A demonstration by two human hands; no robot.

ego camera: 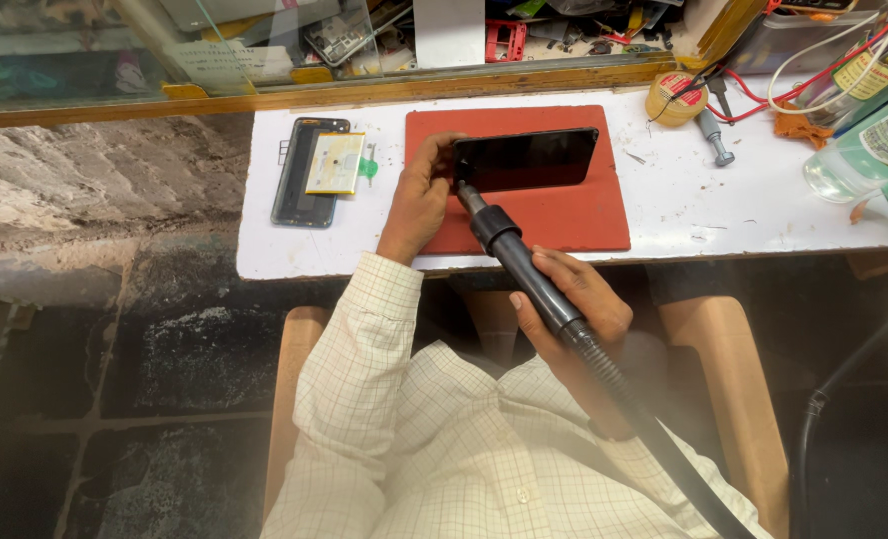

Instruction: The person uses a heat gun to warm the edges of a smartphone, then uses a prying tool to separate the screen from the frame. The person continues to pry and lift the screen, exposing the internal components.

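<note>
**Hot-air wand at the corner of a dark phone**

The right hand (572,299) is wrapped around the black handle of a hot-air wand (524,269), fingers closed on the barrel, just off the near edge of the desk (743,215). A ribbed hose runs from the handle back down past the person's checked sleeve. The wand's narrow nozzle points up and away, its tip meeting the near-left corner of a dark phone (526,159).

The left hand (419,195) is clamped on the left end of that phone, thumb and fingers pinching its short edge. The phone lies screen up, slightly tilted, on a red mat (564,215) that sits in the middle of the desk and reaches almost to its near edge.

Toward the desk's left edge lies an opened phone shell (299,195) with a pale yellow battery (335,163) resting on it. Near the far right, a roll of solder wire (674,98) stands beside a small grey tool (713,137). A clear plastic bottle (868,145) lies at the right edge, with red and white cables (813,70) behind it.
</note>
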